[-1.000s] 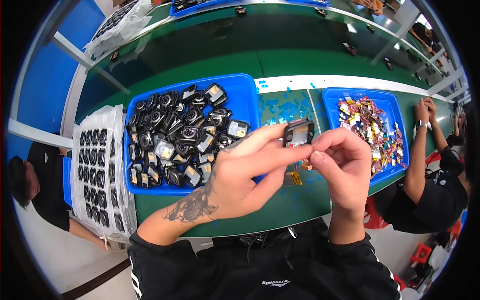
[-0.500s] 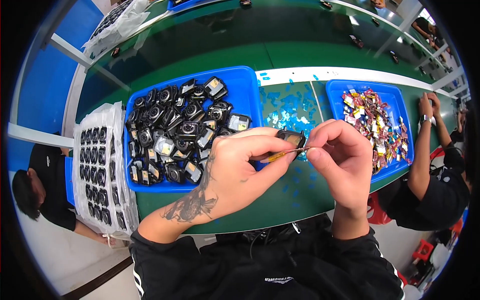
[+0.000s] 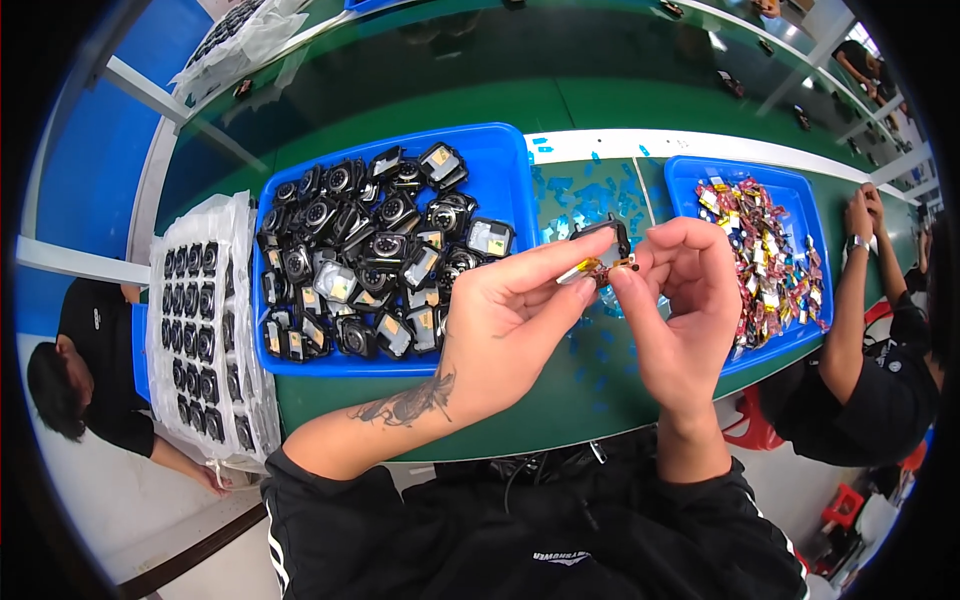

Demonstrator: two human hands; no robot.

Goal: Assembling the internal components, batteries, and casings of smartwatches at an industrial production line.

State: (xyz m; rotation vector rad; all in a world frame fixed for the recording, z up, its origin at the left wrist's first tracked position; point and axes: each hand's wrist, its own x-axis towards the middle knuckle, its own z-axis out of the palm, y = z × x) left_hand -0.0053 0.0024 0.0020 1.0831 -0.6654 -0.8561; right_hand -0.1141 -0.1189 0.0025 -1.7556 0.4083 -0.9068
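My left hand (image 3: 510,330) is closed, with a small battery (image 3: 574,272) in yellow and silver wrap between thumb and index finger. A black watch case (image 3: 618,236) stands tilted just beyond it, apparently held by the same hand's hidden fingers. My right hand (image 3: 690,310) is closed too, its thumb tip against the small dark and reddish connector end beside the battery. The right index finger bends above the thumb, near the case's edge. Exactly what lies between the right fingertips is partly hidden.
Left of my hands, a blue tray (image 3: 518,180) holds many watch cases. A smaller blue tray (image 3: 678,178) at right holds a heap of small batteries. Blue film scraps (image 3: 590,195) litter the green table (image 3: 480,420). Stacked watch-case trays (image 3: 235,300) stand far left. Co-workers sit either side.
The watch case has tipped up and shows more above my fingers. The battery has turned, exposing its connector end. My left hand has rotated slightly, and the right thumb has shifted up.
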